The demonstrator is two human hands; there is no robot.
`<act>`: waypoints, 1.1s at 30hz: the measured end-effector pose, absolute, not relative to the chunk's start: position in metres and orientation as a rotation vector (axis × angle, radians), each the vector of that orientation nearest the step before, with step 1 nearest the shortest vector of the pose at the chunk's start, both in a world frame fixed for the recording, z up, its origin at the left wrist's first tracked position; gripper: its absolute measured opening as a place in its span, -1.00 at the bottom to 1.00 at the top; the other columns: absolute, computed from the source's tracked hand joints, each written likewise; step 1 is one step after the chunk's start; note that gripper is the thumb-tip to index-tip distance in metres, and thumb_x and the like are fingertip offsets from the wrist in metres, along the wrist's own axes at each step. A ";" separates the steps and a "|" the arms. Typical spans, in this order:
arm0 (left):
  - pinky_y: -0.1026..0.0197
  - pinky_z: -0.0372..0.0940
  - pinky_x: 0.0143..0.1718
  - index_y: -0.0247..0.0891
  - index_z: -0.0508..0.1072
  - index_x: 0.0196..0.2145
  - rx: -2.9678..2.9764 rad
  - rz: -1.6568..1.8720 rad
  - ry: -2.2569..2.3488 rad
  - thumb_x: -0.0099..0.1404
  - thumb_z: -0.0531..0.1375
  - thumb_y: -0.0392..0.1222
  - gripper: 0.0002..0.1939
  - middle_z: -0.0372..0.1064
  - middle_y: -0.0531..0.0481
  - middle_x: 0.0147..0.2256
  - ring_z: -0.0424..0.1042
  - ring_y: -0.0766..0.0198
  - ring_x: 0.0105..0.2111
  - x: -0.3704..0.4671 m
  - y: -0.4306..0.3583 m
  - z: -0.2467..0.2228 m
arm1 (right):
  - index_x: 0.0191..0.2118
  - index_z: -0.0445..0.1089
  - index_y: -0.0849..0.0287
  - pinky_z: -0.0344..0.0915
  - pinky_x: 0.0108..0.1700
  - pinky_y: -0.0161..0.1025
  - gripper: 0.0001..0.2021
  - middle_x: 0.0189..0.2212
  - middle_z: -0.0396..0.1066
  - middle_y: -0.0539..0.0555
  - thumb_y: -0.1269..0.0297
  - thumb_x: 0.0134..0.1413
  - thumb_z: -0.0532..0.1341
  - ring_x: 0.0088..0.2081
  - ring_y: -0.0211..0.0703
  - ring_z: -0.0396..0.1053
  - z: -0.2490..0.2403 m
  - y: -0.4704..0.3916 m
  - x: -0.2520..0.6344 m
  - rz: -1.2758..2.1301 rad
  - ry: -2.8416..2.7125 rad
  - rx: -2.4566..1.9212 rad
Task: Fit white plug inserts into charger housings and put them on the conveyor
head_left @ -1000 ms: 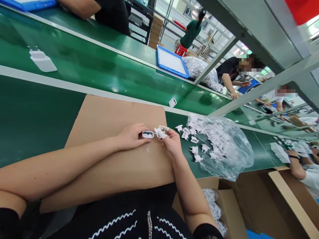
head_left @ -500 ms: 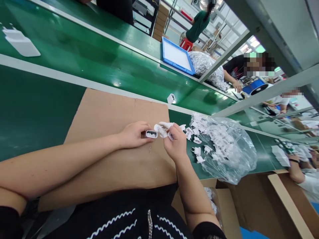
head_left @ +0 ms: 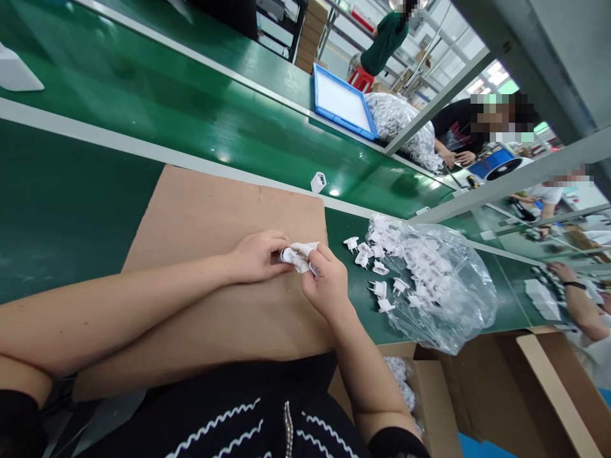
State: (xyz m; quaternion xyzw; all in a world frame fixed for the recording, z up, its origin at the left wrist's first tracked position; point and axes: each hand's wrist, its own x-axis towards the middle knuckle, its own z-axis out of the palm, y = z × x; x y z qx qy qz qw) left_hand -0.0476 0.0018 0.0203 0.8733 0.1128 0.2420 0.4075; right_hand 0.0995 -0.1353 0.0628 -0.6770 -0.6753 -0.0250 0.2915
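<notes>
Over the sheet of brown cardboard point(head_left: 229, 222), my left hand point(head_left: 258, 257) is closed around a white charger housing point(head_left: 283, 256), most of it hidden by the fingers. My right hand point(head_left: 327, 280), with white coverings on some fingertips, pinches a white plug cap point(head_left: 292, 257) against the housing's open end. Whether the cap is seated in it I cannot tell. To the right, several loose white plug caps point(head_left: 379, 289) with two pins lie beside a clear plastic bag point(head_left: 470, 286) full of more.
A green conveyor belt point(head_left: 191, 127) runs behind the cardboard, carrying a white housing point(head_left: 318, 182) and a white charger point(head_left: 19, 71). Across it are a blue tray point(head_left: 344, 102) and a co-worker's hands point(head_left: 456, 158). An open carton point(head_left: 491, 381) stands low at right.
My right hand has moved left, bringing the plug cap to the mouth of the housing. My left hand has stayed in place. The pieces on the belt have shifted left.
</notes>
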 end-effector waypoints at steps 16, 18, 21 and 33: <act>0.21 0.22 -0.31 -0.23 0.47 -0.34 2.175 0.604 0.273 0.33 0.22 0.00 -0.76 0.38 0.01 -0.33 0.37 0.23 -0.32 -0.048 0.002 0.021 | -0.22 0.45 0.15 0.21 -0.36 -0.29 -0.75 -0.37 0.41 0.07 0.51 0.04 0.09 -0.37 -0.17 0.36 0.061 -0.131 0.096 -0.154 -1.816 -1.865; 0.20 0.22 -0.31 -0.24 0.47 -0.35 2.171 0.599 0.275 0.34 0.22 0.01 -0.75 0.39 0.01 -0.33 0.37 0.23 -0.32 -0.048 0.002 0.021 | -0.25 0.44 0.14 0.19 -0.38 -0.29 -0.77 -0.38 0.41 0.07 0.51 0.03 0.09 -0.38 -0.17 0.34 0.061 -0.131 0.097 -0.169 -1.820 -1.873; 0.20 0.21 -0.32 -0.24 0.48 -0.35 2.174 0.594 0.276 0.33 0.21 0.02 -0.74 0.38 0.00 -0.34 0.37 0.23 -0.33 -0.048 0.003 0.020 | -0.24 0.44 0.15 0.18 -0.38 -0.30 -0.77 -0.38 0.41 0.06 0.51 0.04 0.10 -0.38 -0.18 0.34 0.061 -0.129 0.098 -0.199 -1.853 -1.875; 0.11 0.31 -0.20 -0.30 0.43 -0.05 2.502 0.643 0.375 0.43 0.16 -0.03 -0.70 0.46 -0.16 -0.15 0.45 0.07 -0.16 -0.050 -0.007 0.019 | -0.31 0.43 0.13 0.08 -0.39 -0.27 -0.79 -0.39 0.40 0.05 0.56 0.04 0.13 -0.37 -0.19 0.31 0.057 -0.129 0.094 -0.330 -1.951 -1.902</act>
